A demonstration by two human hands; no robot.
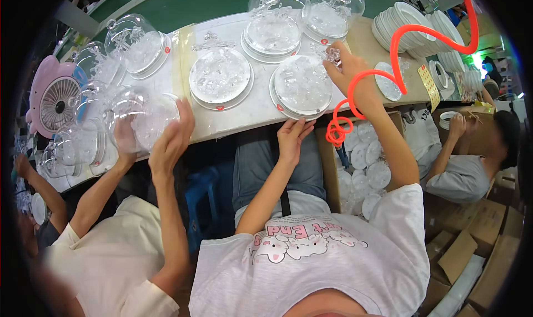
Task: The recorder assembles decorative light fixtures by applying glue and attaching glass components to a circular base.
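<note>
My right hand (348, 68) pinches a small clear crystal piece (332, 54) at the far right rim of a round clear base (300, 89) that carries a crystal ornament. My left hand (292, 138) rests with loose fingers against the white table's front edge (250, 120), just below that base, and holds nothing. A second round base with an ornament (221, 77) lies to the left. Two glass-domed bases (276, 18) (333, 7) stand further back.
A co-worker's two hands (166, 136) hold a glass dome (145, 120) at left, among several more domes. A pink fan (55, 99) sits far left. A red coiled hose (391, 53) hangs by my right arm. Stacked white plates (413, 25) are back right. A box of white discs (363, 161) lies under the table, and another person (466, 172) sits at right.
</note>
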